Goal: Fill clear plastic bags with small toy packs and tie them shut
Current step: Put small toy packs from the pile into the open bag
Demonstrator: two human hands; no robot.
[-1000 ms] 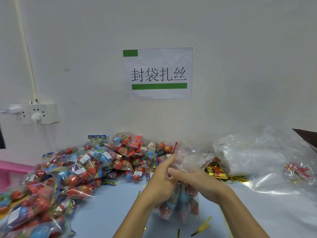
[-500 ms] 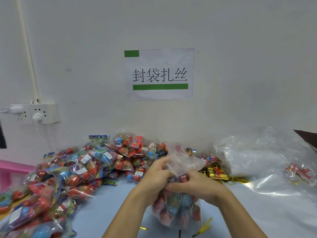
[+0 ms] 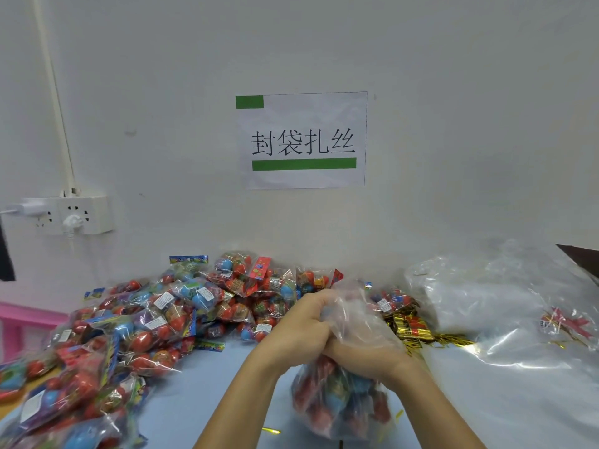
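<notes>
Both hands clamp the clear bag [image 3: 343, 403] at its neck, left hand [image 3: 303, 325] above right hand [image 3: 366, 354]; red and blue toys bulge below.

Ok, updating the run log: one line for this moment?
stage: gathering bag neck | left hand: grips neck | right hand: grips neck | filled bag: untied

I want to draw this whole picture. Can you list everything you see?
filled clear bag: one, red and blue toys inside, front centre
toy packs: big pile, mostly red and blue, left
gold twist ties: bundle, right of the hands
empty clear bags: heap, right
paper sign: one, white with green bars, wall
power strip: one, white, left wall
table: pale blue
left hand: grip on the bag neck
right hand: grip on the bag neck
</notes>
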